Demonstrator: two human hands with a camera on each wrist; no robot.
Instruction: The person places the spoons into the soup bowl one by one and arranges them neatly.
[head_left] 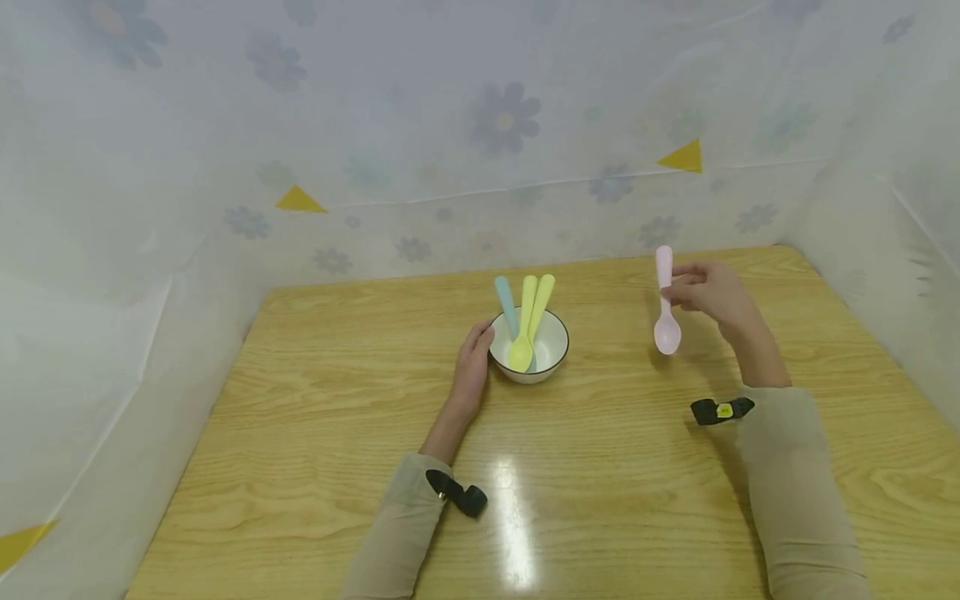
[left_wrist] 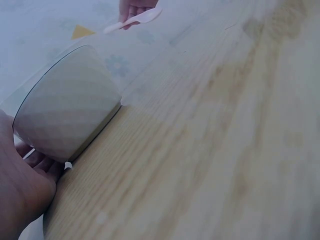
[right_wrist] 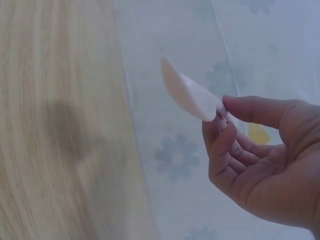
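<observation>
- No writing or brand can be read on anything.
- Right hand [head_left: 708, 293]: fingers pinch the pink spoon [head_left: 664, 300] by its handle, bowl end down, held above the worktop [head_left: 615, 467], well right of the bowl [head_left: 542, 354].
- Left hand [head_left: 472, 367]: relaxed fingers rest against the bowl's left side.
- In the bowl: a blue spoon [head_left: 506, 304] and two yellow spoons [head_left: 529, 321], handles leaning toward the flowered sheet [head_left: 502, 117] behind.

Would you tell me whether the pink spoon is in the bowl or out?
Out: the right hand pinches the pink spoon aloft, apart from the bowl.
</observation>
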